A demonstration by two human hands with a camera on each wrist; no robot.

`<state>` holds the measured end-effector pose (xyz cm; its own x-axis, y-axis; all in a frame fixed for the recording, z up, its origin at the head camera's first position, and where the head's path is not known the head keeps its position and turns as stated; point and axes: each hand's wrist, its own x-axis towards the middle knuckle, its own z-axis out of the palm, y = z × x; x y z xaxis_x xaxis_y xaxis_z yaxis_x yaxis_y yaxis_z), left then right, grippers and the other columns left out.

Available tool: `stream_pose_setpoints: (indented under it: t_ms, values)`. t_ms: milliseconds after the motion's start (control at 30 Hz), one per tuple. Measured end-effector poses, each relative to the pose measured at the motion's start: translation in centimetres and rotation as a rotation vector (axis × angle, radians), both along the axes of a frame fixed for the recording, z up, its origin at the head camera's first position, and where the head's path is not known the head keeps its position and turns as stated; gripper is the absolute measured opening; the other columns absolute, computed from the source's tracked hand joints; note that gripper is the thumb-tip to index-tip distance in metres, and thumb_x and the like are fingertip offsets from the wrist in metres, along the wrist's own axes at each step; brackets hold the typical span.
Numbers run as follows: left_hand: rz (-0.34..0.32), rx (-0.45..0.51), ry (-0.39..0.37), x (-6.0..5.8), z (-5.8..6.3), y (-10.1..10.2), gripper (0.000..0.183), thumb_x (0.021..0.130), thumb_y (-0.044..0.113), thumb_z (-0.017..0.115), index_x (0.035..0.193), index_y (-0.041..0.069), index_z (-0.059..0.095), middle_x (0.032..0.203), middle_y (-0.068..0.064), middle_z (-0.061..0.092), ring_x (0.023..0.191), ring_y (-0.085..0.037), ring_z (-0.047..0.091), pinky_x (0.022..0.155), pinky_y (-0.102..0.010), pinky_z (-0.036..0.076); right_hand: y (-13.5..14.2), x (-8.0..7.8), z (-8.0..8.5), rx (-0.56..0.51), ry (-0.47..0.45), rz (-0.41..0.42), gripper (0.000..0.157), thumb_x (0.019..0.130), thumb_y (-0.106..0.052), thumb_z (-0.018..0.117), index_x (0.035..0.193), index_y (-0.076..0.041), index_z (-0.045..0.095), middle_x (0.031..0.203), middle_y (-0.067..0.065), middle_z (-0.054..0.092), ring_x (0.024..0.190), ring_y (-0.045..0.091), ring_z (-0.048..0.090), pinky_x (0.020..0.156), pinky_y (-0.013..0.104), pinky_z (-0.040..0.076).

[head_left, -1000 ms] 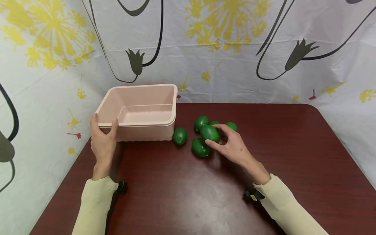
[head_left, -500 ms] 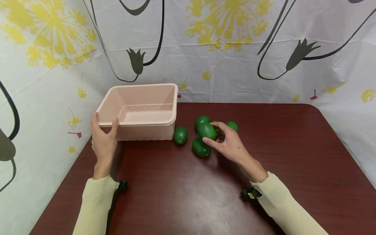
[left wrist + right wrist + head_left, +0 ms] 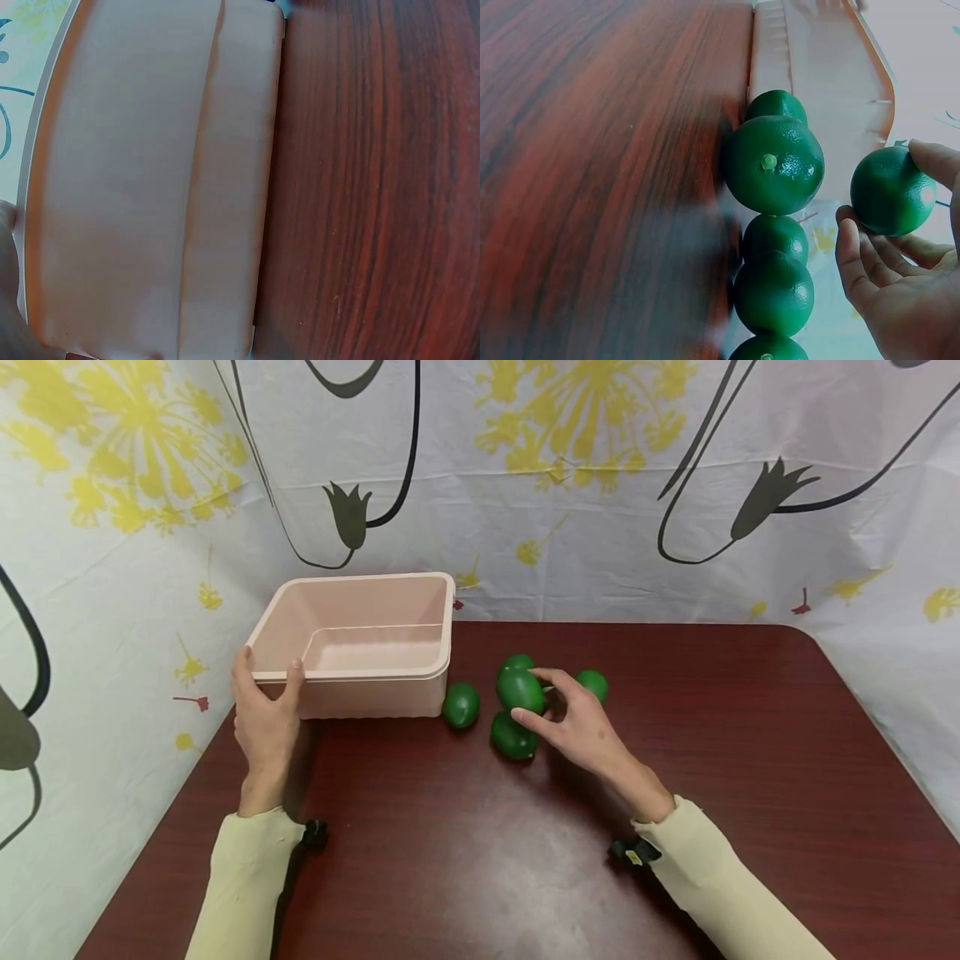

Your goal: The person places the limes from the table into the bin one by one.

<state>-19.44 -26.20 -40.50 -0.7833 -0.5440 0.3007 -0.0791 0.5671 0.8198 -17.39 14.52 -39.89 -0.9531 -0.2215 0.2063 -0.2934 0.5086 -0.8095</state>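
Note:
My right hand [image 3: 583, 731] pinches a glossy green lime [image 3: 520, 691] between thumb and fingers. In the right wrist view the held lime [image 3: 892, 191] is up off the table, fingertips around its sides. Other limes lie below and around it: one in front [image 3: 513, 737], one behind [image 3: 517, 661], one to the right [image 3: 593, 684], partly hidden by the hand. A further lime [image 3: 461, 706] rests by the right end of a pale pink plastic bin [image 3: 367, 697]. My left hand [image 3: 266, 722] grips the bin's near left rim. The bin's visible inside holds nothing.
The dark red wooden table [image 3: 450, 843] has a rounded far right corner. A white sheet [image 3: 585, 560] with yellow and grey flower prints hangs behind it and along the left side. Each wrist carries a small black camera.
My right hand has carried the lime slightly left, over the others, toward the bin. My left hand and the bin stay in place.

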Motion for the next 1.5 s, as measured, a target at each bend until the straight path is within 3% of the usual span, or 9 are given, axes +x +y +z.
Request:
stream_pose_setpoints:
  t_ms: [333,1000,1500]
  values:
    - [0.004,0.005,0.005,0.1,0.0,0.0,0.084,0.091,0.065,0.06,0.164,0.035,0.028,0.17,0.007,0.034,0.15,-0.035,0.044,0.115,-0.065,0.032,-0.5,-0.1,0.3,0.004,0.0,-0.001,0.066,0.092,-0.035,0.079,0.149,-0.016,0.052,0.132,0.006,0.065,0.09,0.021,0.069,0.077,0.035,0.057]
    - [0.007,0.007,0.001,0.1,0.0,0.1,0.083,0.092,0.063,0.059,0.164,0.034,0.028,0.17,0.006,0.034,0.149,-0.037,0.045,0.115,-0.065,0.033,-1.1,-0.5,0.2,-0.051,0.008,0.009,0.066,0.094,-0.034,0.078,0.151,-0.021,0.048,0.135,0.007,0.063,0.092,0.024,0.069,0.082,0.041,0.056]
    - [0.014,0.002,0.008,0.0,-0.2,0.1,0.083,0.092,0.064,0.059,0.163,0.035,0.028,0.17,0.007,0.034,0.147,-0.039,0.046,0.113,-0.066,0.034,-2.6,-0.8,0.9,-0.105,0.003,0.02,0.065,0.095,-0.031,0.077,0.151,-0.018,0.048,0.134,0.01,0.063,0.106,0.029,0.068,0.089,0.042,0.057]
